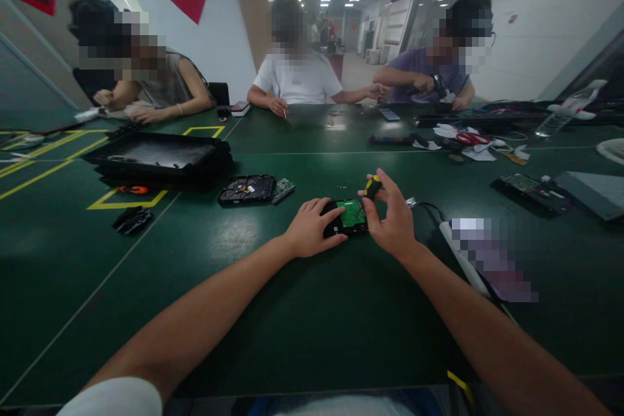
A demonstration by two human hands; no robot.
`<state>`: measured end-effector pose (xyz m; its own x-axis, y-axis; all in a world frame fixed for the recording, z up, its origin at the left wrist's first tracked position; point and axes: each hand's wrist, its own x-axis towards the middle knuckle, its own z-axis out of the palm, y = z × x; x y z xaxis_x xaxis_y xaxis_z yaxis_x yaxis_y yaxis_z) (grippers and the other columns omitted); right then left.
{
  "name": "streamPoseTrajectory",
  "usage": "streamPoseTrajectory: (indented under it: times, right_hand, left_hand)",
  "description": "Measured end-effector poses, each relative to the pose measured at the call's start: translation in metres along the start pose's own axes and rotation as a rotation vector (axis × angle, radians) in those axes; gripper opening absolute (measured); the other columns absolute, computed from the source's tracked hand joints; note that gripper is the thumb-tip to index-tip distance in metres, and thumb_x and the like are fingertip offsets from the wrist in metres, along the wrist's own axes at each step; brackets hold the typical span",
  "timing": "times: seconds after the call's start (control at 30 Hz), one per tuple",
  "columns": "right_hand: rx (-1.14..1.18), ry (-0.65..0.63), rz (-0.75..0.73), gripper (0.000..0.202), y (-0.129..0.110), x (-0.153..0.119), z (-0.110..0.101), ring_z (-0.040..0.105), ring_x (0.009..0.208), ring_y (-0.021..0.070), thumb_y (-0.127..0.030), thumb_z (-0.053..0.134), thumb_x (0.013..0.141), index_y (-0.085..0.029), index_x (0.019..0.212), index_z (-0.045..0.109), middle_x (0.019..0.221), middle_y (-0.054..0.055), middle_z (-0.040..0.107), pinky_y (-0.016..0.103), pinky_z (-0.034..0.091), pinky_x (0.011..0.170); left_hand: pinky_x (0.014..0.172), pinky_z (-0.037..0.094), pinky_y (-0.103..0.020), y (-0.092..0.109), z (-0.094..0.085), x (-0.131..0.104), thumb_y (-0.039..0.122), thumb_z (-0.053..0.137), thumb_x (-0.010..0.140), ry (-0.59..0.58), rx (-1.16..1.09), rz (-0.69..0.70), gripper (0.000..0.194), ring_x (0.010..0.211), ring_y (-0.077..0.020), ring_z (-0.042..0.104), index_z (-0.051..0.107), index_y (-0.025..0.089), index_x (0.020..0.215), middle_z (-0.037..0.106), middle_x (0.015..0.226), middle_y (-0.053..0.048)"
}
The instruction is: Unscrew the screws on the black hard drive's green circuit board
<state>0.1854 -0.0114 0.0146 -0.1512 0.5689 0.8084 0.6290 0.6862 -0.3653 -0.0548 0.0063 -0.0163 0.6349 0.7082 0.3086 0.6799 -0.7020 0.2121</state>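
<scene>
A black hard drive with a green circuit board (pixel 350 214) lies on the table in front of me. My left hand (pixel 316 227) grips its left side, thumb along the near edge and a finger reaching onto the board. In my right hand (pixel 391 218) is a screwdriver with a yellow and black handle (pixel 373 187), held above the drive's right end. Its tip is too small to make out. Tiny light bits, perhaps screws (pixel 342 186), lie just beyond the drive. To the left are another hard drive (pixel 247 189) and a loose circuit board (pixel 283 190).
Stacked black trays (pixel 160 159), an orange-handled tool (pixel 134 190) and black parts (pixel 132 220) sit left. A phone (pixel 492 260) on a white power strip or bank (pixel 463 259) lies right, near another drive (pixel 531 192) and a bottle (pixel 568 109). Several people sit opposite.
</scene>
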Motion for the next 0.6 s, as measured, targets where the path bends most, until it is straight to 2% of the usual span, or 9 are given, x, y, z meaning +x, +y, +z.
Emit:
streamPoseTrajectory:
  times: [0.07, 0.13, 0.27, 0.37, 0.47, 0.6]
  right_hand:
    - [0.022, -0.021, -0.002, 0.067, 0.0002, -0.0003, 0.0007, 0.072, 0.11, 0.0272, -0.027, 0.054, 0.106, -0.032, 0.166, 0.026, 0.153, 0.014, 0.056, 0.054, 0.061, 0.101]
    - [0.019, -0.022, -0.004, 0.065, 0.0001, 0.0002, 0.0007, 0.07, 0.112, 0.0277, -0.028, 0.052, 0.106, -0.031, 0.166, 0.026, 0.151, 0.015, 0.056, 0.054, 0.062, 0.099]
    - [-0.064, 0.029, -0.023, 0.064, -0.0002, 0.0023, -0.0013, 0.066, 0.105, 0.0277, -0.032, 0.062, 0.102, -0.032, 0.161, 0.036, 0.132, 0.013, 0.06, 0.048, 0.065, 0.08]
    - [-0.097, 0.046, -0.026, 0.063, 0.0003, 0.0032, -0.0029, 0.064, 0.095, 0.0249, -0.035, 0.069, 0.099, -0.032, 0.156, 0.042, 0.123, 0.011, 0.06, 0.044, 0.063, 0.074]
    - [-0.092, 0.03, -0.029, 0.064, 0.0007, 0.0027, -0.0025, 0.063, 0.097, 0.0248, -0.034, 0.068, 0.099, -0.033, 0.157, 0.042, 0.122, 0.01, 0.058, 0.044, 0.063, 0.077]
    - [-0.067, 0.009, -0.031, 0.068, 0.0004, 0.0011, -0.0001, 0.065, 0.104, 0.026, -0.027, 0.061, 0.102, -0.035, 0.164, 0.034, 0.13, 0.011, 0.06, 0.048, 0.064, 0.087]
  left_hand:
    - [0.117, 0.039, -0.062, 0.0, 0.0003, 0.0003, 0.069, 0.062, 0.093, 0.005, -0.003, -0.003, 0.077, 0.142, -0.0429, 0.046, 0.054, 0.026, 0.156, 0.047, 0.157, -0.019]
    - [0.117, 0.038, -0.062, -0.0001, 0.0007, 0.0003, 0.069, 0.062, 0.093, 0.007, -0.007, -0.006, 0.077, 0.142, -0.0427, 0.045, 0.053, 0.026, 0.156, 0.047, 0.157, -0.019]
    - [0.118, 0.038, -0.062, -0.0004, 0.0012, -0.0005, 0.069, 0.062, 0.094, 0.005, -0.009, -0.009, 0.076, 0.144, -0.0424, 0.044, 0.053, 0.028, 0.157, 0.046, 0.158, -0.018]
    - [0.118, 0.038, -0.062, -0.0002, 0.0009, -0.001, 0.068, 0.062, 0.094, 0.005, -0.005, -0.01, 0.075, 0.145, -0.0421, 0.043, 0.052, 0.028, 0.157, 0.045, 0.159, -0.017]
    - [0.117, 0.038, -0.062, 0.0001, 0.0003, -0.0011, 0.068, 0.061, 0.094, -0.001, -0.005, -0.004, 0.076, 0.145, -0.0428, 0.043, 0.052, 0.026, 0.157, 0.045, 0.159, -0.019]
    - [0.117, 0.038, -0.063, 0.0008, -0.0005, -0.0003, 0.069, 0.063, 0.094, 0.004, -0.014, -0.004, 0.076, 0.144, -0.0433, 0.044, 0.053, 0.026, 0.156, 0.045, 0.159, -0.019]
